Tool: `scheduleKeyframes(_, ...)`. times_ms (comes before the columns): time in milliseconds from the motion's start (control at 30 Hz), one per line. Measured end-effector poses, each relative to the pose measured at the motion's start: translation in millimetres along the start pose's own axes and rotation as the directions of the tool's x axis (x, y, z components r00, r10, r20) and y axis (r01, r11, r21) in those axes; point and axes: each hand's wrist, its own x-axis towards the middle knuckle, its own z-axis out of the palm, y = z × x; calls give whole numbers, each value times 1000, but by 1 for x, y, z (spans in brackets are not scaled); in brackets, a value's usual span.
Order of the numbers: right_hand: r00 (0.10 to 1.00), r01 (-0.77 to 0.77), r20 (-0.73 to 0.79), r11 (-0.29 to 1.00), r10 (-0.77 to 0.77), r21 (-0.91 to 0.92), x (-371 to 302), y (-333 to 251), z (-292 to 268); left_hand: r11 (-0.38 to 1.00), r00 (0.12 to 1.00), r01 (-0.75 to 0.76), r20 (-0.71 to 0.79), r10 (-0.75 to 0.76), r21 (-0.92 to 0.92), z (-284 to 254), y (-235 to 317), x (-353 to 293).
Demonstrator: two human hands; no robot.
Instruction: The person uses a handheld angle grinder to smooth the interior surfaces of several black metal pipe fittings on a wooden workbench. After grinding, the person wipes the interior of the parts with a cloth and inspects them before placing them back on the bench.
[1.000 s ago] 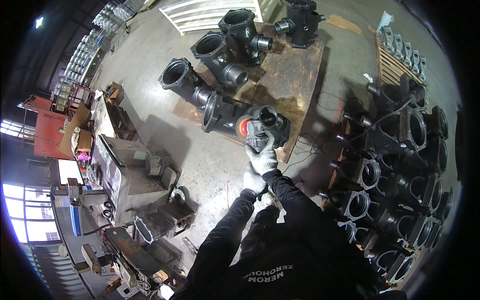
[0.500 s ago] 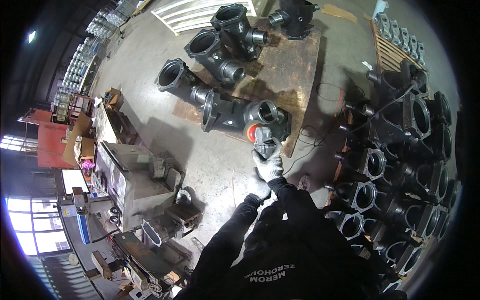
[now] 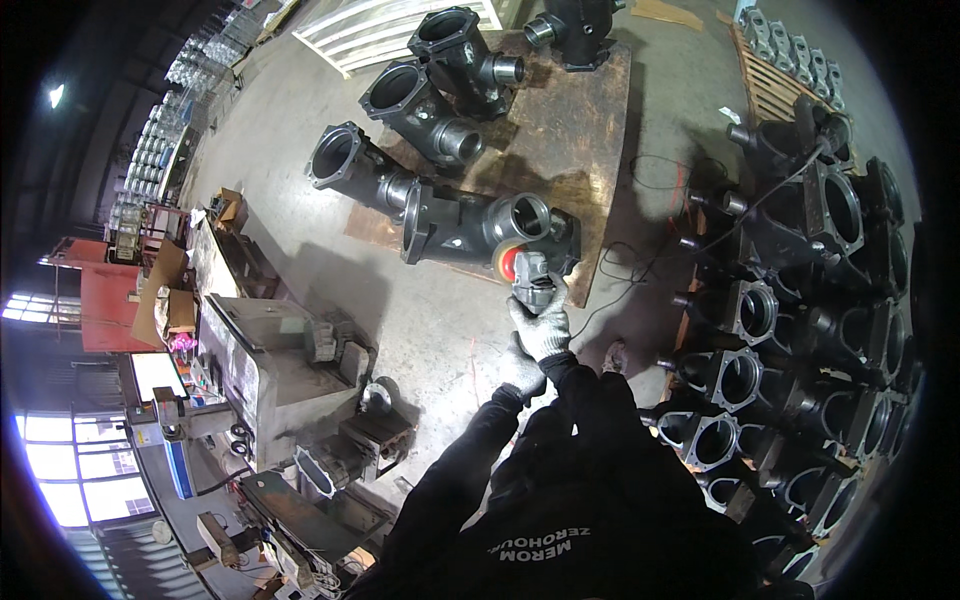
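Observation:
My right hand (image 3: 543,330), in a pale knitted glove, is wrapped round the body of a grey angle grinder (image 3: 533,283). Behind it my left hand (image 3: 520,370), gloved too, is closed round the grinder's rear end, which is mostly hidden. The red and yellow disc (image 3: 507,262) meets the near side of a black pipe casting (image 3: 455,225), just below its bare metal round mouth. Whether the disc spins cannot be told. That casting lies on its side, its flanged end pointing left.
Several more black castings (image 3: 405,100) stand on a worn wooden board (image 3: 575,130). A cable (image 3: 625,280) trails over the floor at right. Stacked castings (image 3: 735,380) crowd the right side. A metal bench (image 3: 270,380) stands at left, and a white slatted rack (image 3: 390,30) lies beyond.
The grinder has shifted slightly right along the casting beneath its mouth, both hands moving with it. My view has turned a little. Both hands keep their grip.

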Motion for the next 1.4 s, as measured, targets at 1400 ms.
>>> scheduleKeyframes(1400, 988, -154, 25, 987, 153, 35, 11, 7, -25, 929, 940, 327, 45, -339, 171, 21, -9, 12)
